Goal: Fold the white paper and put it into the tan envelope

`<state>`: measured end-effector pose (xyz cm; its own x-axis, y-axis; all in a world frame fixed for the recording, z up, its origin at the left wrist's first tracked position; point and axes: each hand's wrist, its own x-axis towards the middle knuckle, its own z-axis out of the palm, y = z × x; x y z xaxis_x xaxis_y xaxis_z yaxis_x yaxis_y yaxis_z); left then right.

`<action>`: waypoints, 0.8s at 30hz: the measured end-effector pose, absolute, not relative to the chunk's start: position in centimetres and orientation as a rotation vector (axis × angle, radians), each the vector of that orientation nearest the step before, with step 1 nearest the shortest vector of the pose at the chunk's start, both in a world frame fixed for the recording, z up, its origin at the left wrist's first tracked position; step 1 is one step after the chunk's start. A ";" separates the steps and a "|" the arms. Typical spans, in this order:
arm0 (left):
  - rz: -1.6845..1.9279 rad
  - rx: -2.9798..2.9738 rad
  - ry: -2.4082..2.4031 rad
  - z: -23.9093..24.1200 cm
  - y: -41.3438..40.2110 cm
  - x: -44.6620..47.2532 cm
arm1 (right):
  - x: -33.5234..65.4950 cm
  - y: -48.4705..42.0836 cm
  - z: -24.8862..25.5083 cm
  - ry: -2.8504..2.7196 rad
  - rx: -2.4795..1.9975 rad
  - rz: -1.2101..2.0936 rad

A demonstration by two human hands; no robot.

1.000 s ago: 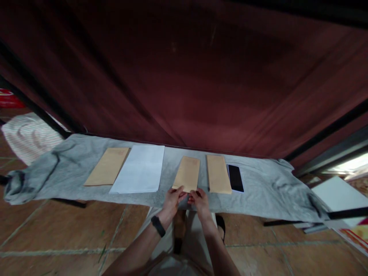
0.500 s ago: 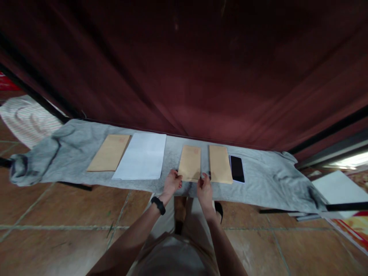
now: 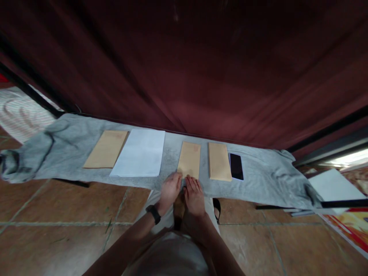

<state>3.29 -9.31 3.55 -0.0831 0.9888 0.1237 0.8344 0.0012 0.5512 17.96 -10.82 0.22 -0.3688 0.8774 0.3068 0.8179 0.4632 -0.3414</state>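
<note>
A brown envelope [image 3: 189, 158] lies flat on the grey cloth [image 3: 264, 180] in front of me. My left hand [image 3: 169, 189], with a black band on its wrist, rests at the envelope's near left corner. My right hand [image 3: 194, 195] lies beside it with fingers stretched flat, fingertips at the envelope's near edge. Neither hand holds anything. A second brown envelope [image 3: 219, 166] lies just to the right, with a black phone [image 3: 236, 166] next to it.
Further left on the cloth lie a white sheet [image 3: 141, 152] and a third brown envelope [image 3: 106, 148]. A dark red curtain [image 3: 184, 69] hangs behind. Tiled floor [image 3: 57, 218] lies below; a white board [image 3: 333, 186] and a striped cloth [image 3: 20, 115] sit at the sides.
My hands let go of the envelope's near corners and now lie flat and close together at its near edge. The view has shifted a little.
</note>
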 end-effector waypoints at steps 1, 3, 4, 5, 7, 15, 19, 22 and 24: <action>0.736 2.068 1.905 3.1 -10.0 3.5 | 18.0 -10.8 0.2 -2.270 -1.419 0.183; 0.735 2.314 1.777 2.1 -11.0 3.9 | 17.9 -10.9 0.1 -2.259 -1.438 0.180; 0.717 2.390 1.743 1.8 -11.3 4.0 | 17.9 -11.0 0.0 -2.255 -1.448 0.175; 0.688 2.441 1.723 1.4 -11.5 3.9 | 18.0 -11.1 0.0 -2.256 -1.454 0.172; 0.616 2.500 1.700 1.0 -11.7 3.6 | 18.2 -11.3 0.0 -2.264 -1.463 0.167; 0.392 2.600 1.728 1.6 -11.7 3.6 | 19.7 -11.5 0.7 -2.271 -1.524 0.142; 0.252 2.695 1.719 2.4 -11.4 4.4 | 19.9 -11.1 1.1 -2.268 -1.500 0.159; 0.173 2.755 1.690 2.6 -11.2 4.4 | 19.8 -10.8 1.2 -2.279 -1.485 0.162; 0.135 2.775 1.681 2.6 -11.1 4.3 | 19.8 -10.8 1.2 -2.288 -1.485 0.160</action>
<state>4.28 -11.14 2.56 0.4622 0.8778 0.1256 0.8866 -0.4601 -0.0473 19.75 -10.83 1.21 -0.3509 0.8960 0.2720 0.8493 0.4269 -0.3106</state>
